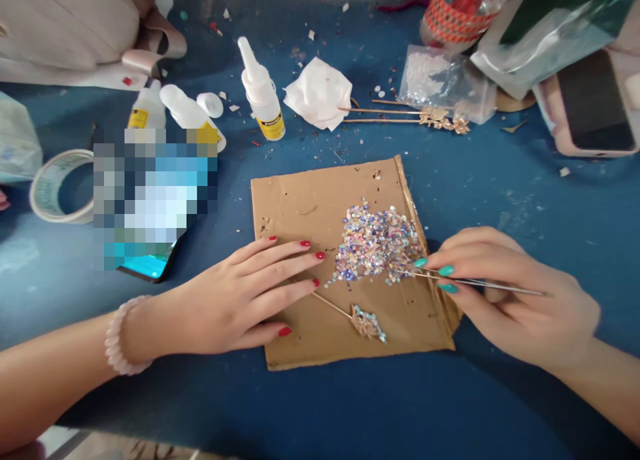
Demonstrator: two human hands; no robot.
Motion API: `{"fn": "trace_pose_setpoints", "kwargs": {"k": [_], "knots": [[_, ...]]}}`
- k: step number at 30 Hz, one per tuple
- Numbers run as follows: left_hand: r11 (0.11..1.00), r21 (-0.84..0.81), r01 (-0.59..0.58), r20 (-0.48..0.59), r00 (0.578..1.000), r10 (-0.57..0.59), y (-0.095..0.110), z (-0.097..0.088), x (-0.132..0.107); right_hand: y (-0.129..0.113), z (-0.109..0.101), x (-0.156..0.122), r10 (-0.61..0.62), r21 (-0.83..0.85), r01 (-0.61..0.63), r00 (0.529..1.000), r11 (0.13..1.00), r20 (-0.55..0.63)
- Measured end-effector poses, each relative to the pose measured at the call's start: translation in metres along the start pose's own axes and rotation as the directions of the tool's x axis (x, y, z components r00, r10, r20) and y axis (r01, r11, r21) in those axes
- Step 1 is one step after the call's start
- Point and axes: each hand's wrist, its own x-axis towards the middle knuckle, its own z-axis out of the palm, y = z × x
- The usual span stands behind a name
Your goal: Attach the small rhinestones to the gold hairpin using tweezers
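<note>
My left hand [250,290] lies with fingers stretched out over the left part of a cardboard piece [295,213]. Under its fingers runs the thin stem of a gold hair stick [367,323], whose leaf-like ornament carries pale blue stones along one edge. Whether the fingers press on the stem is hidden. My right hand [515,287] pinches a pair of metal tweezers [493,285] between thumb and fingers. The tweezer tips reach into the lower right of a pile of small multicoloured rhinestones [373,240]. I cannot tell whether a stone sits between them.
Behind the cardboard stand a glue bottle [265,103], crumpled white tissue [320,93] and more gold sticks [390,117]. At left are a tape roll [43,193] and a partly blurred phone [155,263]. A clear bag [430,80] and another phone [595,103] lie back right.
</note>
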Motion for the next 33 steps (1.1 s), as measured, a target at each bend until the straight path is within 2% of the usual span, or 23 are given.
{"fn": "trace_pose_setpoints", "kwargs": {"k": [12, 23, 28, 33], "knots": [[0.998, 0.048, 0.042, 0.031, 0.999, -0.043, 0.0023, 0.0021, 0.0, -0.0001, 0.0004, 0.0013, -0.022, 0.012, 0.022, 1.0, 1.0, -0.013], [1.0, 0.012, -0.013, -0.019, 1.0, 0.014, -0.0013, -0.0001, -0.0013, 0.0008, 0.0007, 0.002, -0.107, -0.033, 0.107, 0.994, 0.994, 0.017], [0.999, -0.005, -0.039, -0.007, 0.999, 0.039, -0.0007, -0.0021, -0.0009, -0.0007, -0.001, 0.0005, -0.107, -0.019, 0.107, 0.994, 0.994, 0.032], [1.0, -0.01, -0.013, -0.006, 1.0, 0.013, -0.0004, -0.0029, -0.0001, -0.0014, -0.0012, 0.0007, -0.111, 0.003, 0.111, 0.993, 0.994, 0.049]]}}
